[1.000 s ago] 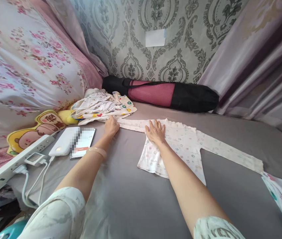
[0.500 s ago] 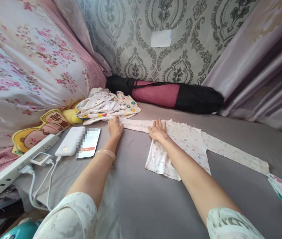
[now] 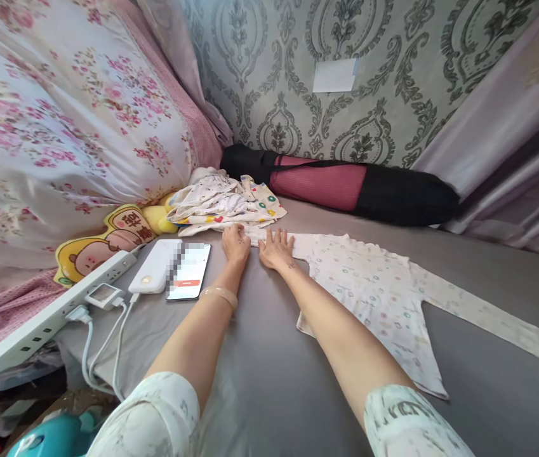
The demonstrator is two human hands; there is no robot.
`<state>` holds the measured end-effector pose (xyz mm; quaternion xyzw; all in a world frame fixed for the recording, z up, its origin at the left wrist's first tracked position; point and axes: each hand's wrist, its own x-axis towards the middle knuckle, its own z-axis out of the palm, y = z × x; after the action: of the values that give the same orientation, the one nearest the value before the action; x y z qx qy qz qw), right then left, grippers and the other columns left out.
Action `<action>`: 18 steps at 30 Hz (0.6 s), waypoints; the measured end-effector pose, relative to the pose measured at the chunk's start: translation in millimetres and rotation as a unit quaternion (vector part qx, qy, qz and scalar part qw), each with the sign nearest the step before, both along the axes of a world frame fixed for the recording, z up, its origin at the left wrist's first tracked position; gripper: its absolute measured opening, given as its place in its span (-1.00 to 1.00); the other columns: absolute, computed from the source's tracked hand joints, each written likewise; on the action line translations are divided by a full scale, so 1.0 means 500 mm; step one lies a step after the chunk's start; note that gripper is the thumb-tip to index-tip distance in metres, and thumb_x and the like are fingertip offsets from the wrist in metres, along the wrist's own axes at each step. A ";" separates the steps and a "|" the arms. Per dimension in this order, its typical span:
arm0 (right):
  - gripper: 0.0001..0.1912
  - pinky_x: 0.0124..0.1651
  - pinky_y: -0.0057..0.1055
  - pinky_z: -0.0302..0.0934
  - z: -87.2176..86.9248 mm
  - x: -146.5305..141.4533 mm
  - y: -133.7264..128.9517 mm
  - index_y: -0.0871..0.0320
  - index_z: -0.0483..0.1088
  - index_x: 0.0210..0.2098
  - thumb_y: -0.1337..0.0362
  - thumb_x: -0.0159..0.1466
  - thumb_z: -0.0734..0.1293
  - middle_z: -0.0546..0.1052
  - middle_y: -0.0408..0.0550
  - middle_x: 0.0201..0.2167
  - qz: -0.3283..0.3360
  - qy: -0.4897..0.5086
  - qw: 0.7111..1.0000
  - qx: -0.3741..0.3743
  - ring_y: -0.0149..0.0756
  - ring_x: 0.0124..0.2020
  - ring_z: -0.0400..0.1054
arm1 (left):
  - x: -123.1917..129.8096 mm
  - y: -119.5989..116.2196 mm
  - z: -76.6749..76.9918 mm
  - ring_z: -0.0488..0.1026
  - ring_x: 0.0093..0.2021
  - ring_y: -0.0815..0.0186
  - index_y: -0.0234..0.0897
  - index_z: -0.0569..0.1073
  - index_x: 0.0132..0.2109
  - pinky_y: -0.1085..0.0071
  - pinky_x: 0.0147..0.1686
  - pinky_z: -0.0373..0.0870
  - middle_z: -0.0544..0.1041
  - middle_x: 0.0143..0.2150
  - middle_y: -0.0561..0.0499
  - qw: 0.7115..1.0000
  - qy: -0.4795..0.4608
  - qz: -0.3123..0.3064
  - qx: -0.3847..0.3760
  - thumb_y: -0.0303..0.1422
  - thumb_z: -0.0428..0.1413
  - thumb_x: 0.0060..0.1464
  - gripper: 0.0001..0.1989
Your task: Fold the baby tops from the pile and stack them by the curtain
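A small pale long-sleeved shirt (image 3: 374, 279) with a fine print lies spread on the grey sheet (image 3: 269, 355). Its left-hand sleeve reaches toward my hands, and the other sleeve stretches out to the right. My left hand (image 3: 236, 244) is closed on the cuff end of the left-hand sleeve, its fingers bent and partly hidden. Just beside it, my right hand (image 3: 275, 249) lies flat on the same sleeve with its fingers spread. My right forearm crosses over the lower left corner of the shirt.
Behind my left hand sits a heap of printed clothes (image 3: 228, 200). A phone (image 3: 189, 273), a white power bank (image 3: 155, 266), a power strip (image 3: 59, 314) with cables and a yellow plush (image 3: 93, 251) lie left. A black and pink bag (image 3: 340, 184) rests along the wall.
My right hand has slid left along the sleeve, from the shirt's shoulder area to near my left hand. The shirt's body now lies spread wider. The camera view has turned slightly left.
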<state>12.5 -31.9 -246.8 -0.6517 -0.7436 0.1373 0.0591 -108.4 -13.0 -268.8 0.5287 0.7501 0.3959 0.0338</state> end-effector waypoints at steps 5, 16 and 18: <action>-0.40 0.36 -0.12 -0.24 0.022 0.017 0.045 0.13 -0.01 0.40 0.13 0.43 -0.11 0.03 -0.01 0.42 0.121 0.071 0.990 -0.026 -0.15 0.41 -0.13 | -0.003 0.002 0.001 0.42 -0.07 0.14 -0.30 0.51 -0.13 0.29 0.01 0.30 0.48 -0.14 -0.17 1.000 -0.011 -0.006 -0.005 -0.51 -0.04 0.14 -0.75; -0.66 0.10 -0.15 0.02 0.035 0.145 0.100 0.15 0.45 -0.04 0.40 0.32 0.13 0.44 0.12 0.05 0.018 -0.065 0.997 0.034 -0.01 0.12 0.19 | 0.008 -0.005 0.010 0.37 0.04 0.07 -0.26 0.46 -0.11 0.22 0.05 0.25 0.45 -0.09 -0.19 0.998 0.022 -0.003 -0.061 -0.53 0.00 0.07 -0.74; -0.64 0.10 -0.15 0.00 0.029 0.139 0.098 0.18 0.44 -0.02 0.43 0.32 0.10 0.42 0.16 0.06 0.015 -0.067 0.996 0.055 -0.01 0.12 0.17 | 0.008 -0.006 0.010 0.36 0.04 0.07 -0.24 0.45 -0.11 0.22 0.04 0.25 0.44 -0.09 -0.19 0.998 0.025 -0.005 -0.063 -0.55 -0.01 0.06 -0.73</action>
<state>82.0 16.9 -232.2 -0.6436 -0.7623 0.0532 0.0428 -104.5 -16.2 -263.8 0.5391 0.7716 0.3340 0.0501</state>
